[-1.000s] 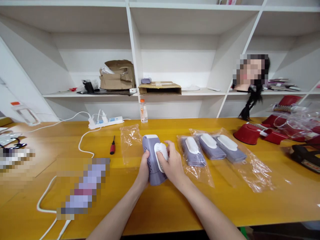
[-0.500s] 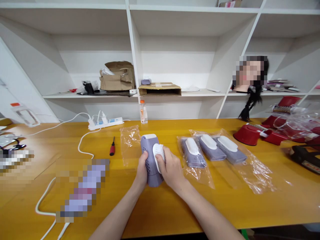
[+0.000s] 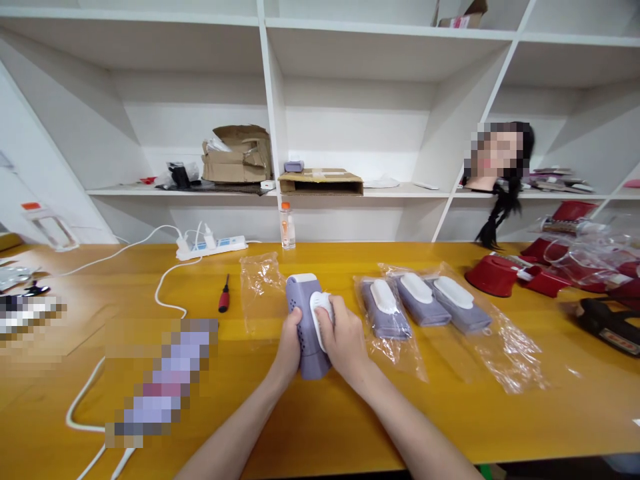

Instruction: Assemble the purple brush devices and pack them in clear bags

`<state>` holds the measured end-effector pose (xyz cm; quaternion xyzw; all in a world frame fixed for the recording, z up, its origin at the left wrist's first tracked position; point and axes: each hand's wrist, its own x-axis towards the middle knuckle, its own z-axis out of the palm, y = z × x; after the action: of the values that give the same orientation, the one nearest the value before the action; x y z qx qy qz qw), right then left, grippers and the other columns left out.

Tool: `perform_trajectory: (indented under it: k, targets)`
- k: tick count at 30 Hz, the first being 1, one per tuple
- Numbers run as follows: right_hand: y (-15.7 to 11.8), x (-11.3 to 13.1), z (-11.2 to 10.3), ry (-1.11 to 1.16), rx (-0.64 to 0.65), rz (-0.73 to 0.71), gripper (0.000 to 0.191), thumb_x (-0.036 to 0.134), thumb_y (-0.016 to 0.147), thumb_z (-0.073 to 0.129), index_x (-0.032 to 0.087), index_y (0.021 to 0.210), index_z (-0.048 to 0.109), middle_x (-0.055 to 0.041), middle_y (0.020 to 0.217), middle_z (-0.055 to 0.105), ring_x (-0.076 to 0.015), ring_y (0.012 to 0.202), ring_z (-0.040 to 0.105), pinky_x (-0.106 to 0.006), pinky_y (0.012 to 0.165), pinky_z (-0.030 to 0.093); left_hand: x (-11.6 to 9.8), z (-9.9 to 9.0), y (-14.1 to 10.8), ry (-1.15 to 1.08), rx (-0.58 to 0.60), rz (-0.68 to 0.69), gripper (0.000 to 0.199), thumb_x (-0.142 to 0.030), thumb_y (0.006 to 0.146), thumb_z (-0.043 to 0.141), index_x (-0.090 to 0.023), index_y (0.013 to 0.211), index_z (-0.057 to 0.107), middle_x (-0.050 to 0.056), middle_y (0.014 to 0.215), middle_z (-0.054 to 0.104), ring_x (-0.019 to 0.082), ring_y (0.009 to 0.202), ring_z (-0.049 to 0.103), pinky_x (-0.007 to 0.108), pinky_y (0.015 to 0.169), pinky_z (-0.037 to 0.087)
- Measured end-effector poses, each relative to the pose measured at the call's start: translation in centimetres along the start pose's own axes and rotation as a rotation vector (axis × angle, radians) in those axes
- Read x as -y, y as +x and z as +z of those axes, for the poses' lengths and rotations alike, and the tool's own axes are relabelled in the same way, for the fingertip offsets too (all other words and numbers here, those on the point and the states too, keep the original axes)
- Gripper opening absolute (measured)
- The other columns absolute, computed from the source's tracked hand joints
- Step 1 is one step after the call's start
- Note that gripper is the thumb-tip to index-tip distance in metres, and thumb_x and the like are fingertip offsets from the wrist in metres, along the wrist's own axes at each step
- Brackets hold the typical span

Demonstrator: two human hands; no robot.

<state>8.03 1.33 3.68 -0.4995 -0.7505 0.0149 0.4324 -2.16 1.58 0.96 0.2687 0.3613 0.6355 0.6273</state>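
L hand (image 3: 289,347): wrapping lilac device (image 3: 306,307)
R hand (image 3: 349,340): pinching wht pad (image 3: 319,305)
Bag (image 3: 414,361): R of hands
Surface edge (image 3: 550,449): bhd hands

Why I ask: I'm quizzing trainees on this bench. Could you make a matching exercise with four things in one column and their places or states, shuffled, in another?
Things:
1. Screwdriver
2. Flat cardboard box
3. Vented purple device
4. Power strip

Places or states:
A. Held between left hand and right hand
B. White, with plugs in it
C. On the shelf
D. Red and black, lying on the table

Pairs: 1-D, 2-C, 3-A, 4-B
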Motion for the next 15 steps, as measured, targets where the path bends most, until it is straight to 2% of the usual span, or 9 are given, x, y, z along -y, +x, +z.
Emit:
perform_trajectory:
  k: [3,6,9,12,13,15]
  targets:
    - [0.2,0.6,-0.1,0.072,-0.011,0.126,0.027,0.035,0.087,0.039,0.016,0.105,0.045,-0.0078,0.091,0.065,-0.0208,0.08,0.062,-0.028,0.067,0.043,0.0,0.0,0.1,-0.028,0.003,0.025,0.048,-0.051,0.072,0.049,-0.011,0.095,0.062,0.008,0.082,0.069,0.025,0.09,0.062,0.036,0.082,0.045]
    - [0.3,0.9,-0.2,0.056,0.029,0.14,0.034,0.038,0.087,0.039,0.017,0.114,0.042,-0.009,0.094,0.065,-0.023,0.082,0.062,-0.03,0.068,0.044,0.1,-0.5,0.4,0.013,0.007,0.109,0.047,-0.05,0.071,0.053,-0.011,0.096,0.062,0.008,0.085,0.069,0.024,0.089,0.062,0.034,0.082,0.044]
    - [0.2,0.6,-0.2,0.062,0.077,0.033,0.031,0.034,0.09,0.031,0.017,0.11,0.046,-0.0087,0.09,0.065,-0.0222,0.079,0.062,-0.029,0.067,0.043,0.2,-0.9,0.7,0.072,-0.006,0.156,0.046,-0.048,0.069,0.056,-0.011,0.095,0.062,0.007,0.086,0.068,0.023,0.086,0.062,0.033,0.08,0.045]
    - [0.1,0.0,-0.1,0.12,0.039,-0.085,0.03,0.031,0.089,0.031,0.015,0.108,0.048,-0.0113,0.093,0.063,-0.0221,0.083,0.06,-0.03,0.072,0.043,-0.2,-0.7,0.5,0.077,-0.058,0.148,0.045,-0.049,0.068,0.056,-0.011,0.092,0.062,0.006,0.081,0.068,0.022,0.081,0.062,0.032,0.076,0.046]
    - [0.1,-0.1,-0.2,0.168,0.007,-0.064,0.029,0.031,0.088,0.032,0.016,0.106,0.049,-0.0107,0.092,0.063,-0.0213,0.082,0.06,-0.03,0.073,0.043,-0.5,-0.6,0.4,0.065,-0.073,0.138,0.045,-0.049,0.068,0.055,-0.011,0.09,0.063,0.006,0.079,0.068,0.022,0.08,0.062,0.032,0.075,0.046]
    - [0.4,-0.4,-0.2,0.35,-0.053,0.075,0.026,0.034,0.089,0.032,0.018,0.1,0.05,-0.0051,0.08,0.061,-0.0173,0.07,0.057,-0.026,0.065,0.043,-1.0,-0.1,0.0,0.025,-0.065,0.094,0.045,-0.05,0.07,0.052,-0.01,0.087,0.063,0.007,0.076,0.068,0.023,0.077,0.063,0.032,0.073,0.047]
